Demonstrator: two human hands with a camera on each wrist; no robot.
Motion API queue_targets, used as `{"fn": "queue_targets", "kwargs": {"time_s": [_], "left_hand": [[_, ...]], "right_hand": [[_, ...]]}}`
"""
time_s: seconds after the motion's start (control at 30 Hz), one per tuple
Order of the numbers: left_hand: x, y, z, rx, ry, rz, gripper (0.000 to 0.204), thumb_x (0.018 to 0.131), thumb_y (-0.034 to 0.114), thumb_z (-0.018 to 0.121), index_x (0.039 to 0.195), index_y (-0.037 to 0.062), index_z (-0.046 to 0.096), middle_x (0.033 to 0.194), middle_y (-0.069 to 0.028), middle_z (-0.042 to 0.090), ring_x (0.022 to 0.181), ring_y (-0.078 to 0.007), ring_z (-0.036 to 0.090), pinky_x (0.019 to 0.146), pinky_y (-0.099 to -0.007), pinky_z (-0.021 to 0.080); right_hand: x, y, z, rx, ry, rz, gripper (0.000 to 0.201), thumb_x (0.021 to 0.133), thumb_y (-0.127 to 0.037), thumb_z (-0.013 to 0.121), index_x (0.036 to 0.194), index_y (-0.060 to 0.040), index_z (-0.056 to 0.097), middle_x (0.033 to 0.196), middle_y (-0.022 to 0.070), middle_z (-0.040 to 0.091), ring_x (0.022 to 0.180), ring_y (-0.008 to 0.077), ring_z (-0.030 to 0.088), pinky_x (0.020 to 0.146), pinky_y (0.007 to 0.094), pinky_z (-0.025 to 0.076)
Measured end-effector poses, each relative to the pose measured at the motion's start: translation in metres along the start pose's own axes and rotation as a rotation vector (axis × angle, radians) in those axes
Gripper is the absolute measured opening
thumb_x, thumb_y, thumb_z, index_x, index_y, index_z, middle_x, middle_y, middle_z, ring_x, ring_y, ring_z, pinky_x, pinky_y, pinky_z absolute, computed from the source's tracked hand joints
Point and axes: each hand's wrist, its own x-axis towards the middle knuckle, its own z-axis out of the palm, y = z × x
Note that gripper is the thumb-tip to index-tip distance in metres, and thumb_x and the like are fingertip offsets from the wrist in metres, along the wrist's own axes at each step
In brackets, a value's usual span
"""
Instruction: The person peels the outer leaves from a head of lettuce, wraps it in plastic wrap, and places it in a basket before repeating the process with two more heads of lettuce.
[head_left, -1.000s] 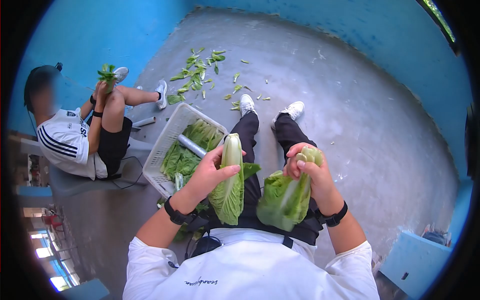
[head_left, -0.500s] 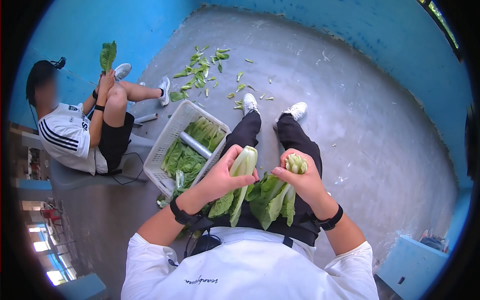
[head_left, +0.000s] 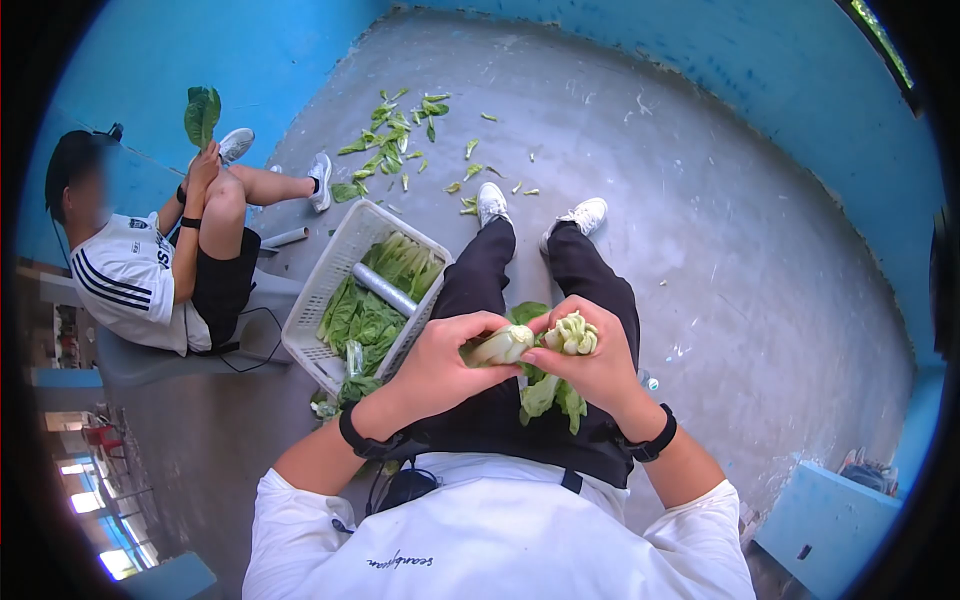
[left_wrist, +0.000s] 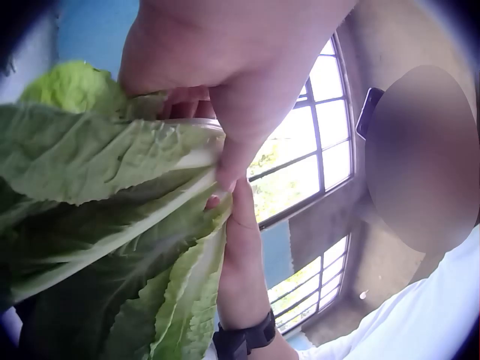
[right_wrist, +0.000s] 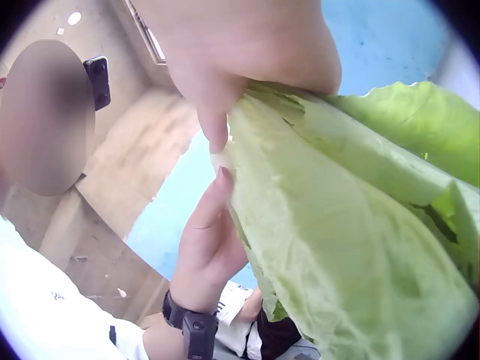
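Note:
In the head view both hands meet over the lap. My left hand (head_left: pixel 450 350) curls round a head of romaine lettuce (head_left: pixel 507 345), its pale stem end turned up toward the camera. The right hand (head_left: pixel 602 372) grips a bunch of lettuce leaves (head_left: pixel 550 398) by the white stem ends, which are gathered just above the thumb. Thumbs and stem ends come close together in the middle. Broad green leaves (left_wrist: pixel 112 217) spread below the fingers in the left wrist view. A large pale-green leaf (right_wrist: pixel 322 210) fills much of the right wrist view.
A white plastic basket (head_left: pixel 300 330) of lettuce stands left of my legs, a silvery tube (head_left: pixel 385 290) lying across it. Loose leaves (head_left: pixel 385 150) litter the concrete floor ahead. Another person (head_left: pixel 130 260) sits at the left holding a leaf. A blue box (head_left: pixel 830 520) stands at lower right.
The two hands have drawn together. The left hand's lettuce has tilted so its stem end points up at the camera; the right hand's bunch has shifted left and its stems bunch closer to it.

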Motion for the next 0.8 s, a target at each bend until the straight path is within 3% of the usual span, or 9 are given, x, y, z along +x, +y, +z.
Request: {"fn": "queue_targets", "kwargs": {"time_s": [0.13, 0.27, 0.47, 0.57, 0.6, 0.7, 0.73, 0.77, 0.8], "left_hand": [[0.000, 0.001, -0.001, 0.232, 0.063, 0.202, 0.039, 0.076, 0.006, 0.083, 0.112, 0.0028, 0.069, 0.102, -0.0104, 0.072, 0.092, -0.0234, 0.071, 0.082, -0.0336, 0.054], [0.000, 0.011, -0.007, 0.463, 0.063, 0.369, 0.041, 0.074, 0.004, 0.081, 0.114, 0.0037, 0.068, 0.103, -0.0113, 0.071, 0.094, -0.0317, 0.069, 0.084, -0.0388, 0.054], [-0.004, 0.016, -0.030, 0.821, 0.036, 0.420, 0.040, 0.076, 0.003, 0.077, 0.115, 0.0059, 0.067, 0.106, -0.0111, 0.070, 0.103, -0.0310, 0.066, 0.093, -0.0423, 0.050], [-0.010, 0.020, -0.056, 0.709, 0.025, 0.312, 0.045, 0.078, 0.004, 0.074, 0.121, 0.0052, 0.063, 0.111, -0.0122, 0.068, 0.107, -0.0322, 0.063, 0.100, -0.0432, 0.046], [-0.012, 0.024, -0.058, 0.543, -0.002, 0.222, 0.046, 0.081, 0.002, 0.072, 0.125, 0.0051, 0.060, 0.112, -0.0100, 0.067, 0.107, -0.0262, 0.063, 0.101, -0.0390, 0.045], [-0.017, 0.009, -0.054, -0.179, -0.040, -0.025, 0.052, 0.083, 0.001, 0.070, 0.133, 0.0053, 0.056, 0.099, -0.0057, 0.063, 0.098, -0.0165, 0.061, 0.092, -0.0312, 0.047], [-0.015, 0.005, -0.052, -0.330, -0.087, -0.064, 0.056, 0.086, 0.001, 0.067, 0.139, 0.0055, 0.047, 0.098, -0.0030, 0.057, 0.093, -0.0101, 0.057, 0.086, -0.0266, 0.047], [-0.015, 0.004, -0.051, -0.352, -0.102, -0.061, 0.055, 0.087, 0.002, 0.067, 0.138, 0.0063, 0.046, 0.099, -0.0039, 0.057, 0.091, -0.0103, 0.058, 0.084, -0.0264, 0.048], [-0.015, 0.003, -0.047, -0.377, -0.117, -0.059, 0.054, 0.088, 0.003, 0.066, 0.137, 0.0071, 0.044, 0.100, -0.0048, 0.057, 0.090, -0.0106, 0.058, 0.082, -0.0263, 0.048]], "right_hand": [[0.000, -0.003, -0.001, -0.099, -0.014, -0.083, 0.025, 0.078, -0.001, 0.080, 0.096, -0.0029, 0.063, 0.095, 0.0057, 0.074, 0.086, 0.0078, 0.067, 0.077, 0.0254, 0.053], [0.001, -0.010, 0.000, -0.211, -0.079, -0.141, 0.025, 0.074, 0.000, 0.078, 0.096, -0.0019, 0.066, 0.091, 0.0079, 0.072, 0.082, 0.0145, 0.069, 0.074, 0.0277, 0.053], [-0.002, -0.020, -0.017, -0.493, -0.142, -0.220, 0.023, 0.070, 0.000, 0.074, 0.092, -0.0001, 0.067, 0.085, 0.0101, 0.069, 0.076, 0.0228, 0.070, 0.071, 0.0315, 0.053], [-0.005, -0.023, -0.034, -0.426, -0.118, -0.160, 0.020, 0.070, 0.001, 0.072, 0.089, 0.0000, 0.066, 0.083, 0.0087, 0.068, 0.074, 0.0199, 0.069, 0.070, 0.0305, 0.052], [-0.005, -0.022, -0.039, -0.355, -0.115, -0.128, 0.019, 0.070, 0.001, 0.072, 0.088, -0.0001, 0.066, 0.082, 0.0080, 0.068, 0.073, 0.0187, 0.068, 0.069, 0.0302, 0.052], [-0.008, -0.019, -0.043, -0.163, -0.134, -0.063, 0.016, 0.072, 0.002, 0.071, 0.087, -0.0008, 0.065, 0.084, 0.0061, 0.068, 0.077, 0.0158, 0.067, 0.072, 0.0292, 0.052], [-0.009, -0.018, -0.042, -0.102, -0.144, -0.045, 0.015, 0.074, 0.002, 0.071, 0.087, -0.0011, 0.064, 0.085, 0.0054, 0.068, 0.079, 0.0149, 0.067, 0.073, 0.0288, 0.051], [-0.007, -0.017, -0.042, -0.042, -0.154, -0.025, 0.014, 0.075, 0.002, 0.071, 0.087, -0.0014, 0.064, 0.087, 0.0048, 0.068, 0.081, 0.0141, 0.066, 0.075, 0.0284, 0.051], [-0.003, -0.011, -0.042, -0.068, -0.194, -0.171, 0.012, 0.081, 0.006, 0.065, 0.089, -0.0019, 0.062, 0.089, 0.0056, 0.068, 0.085, 0.0153, 0.066, 0.079, 0.0290, 0.052]]}}
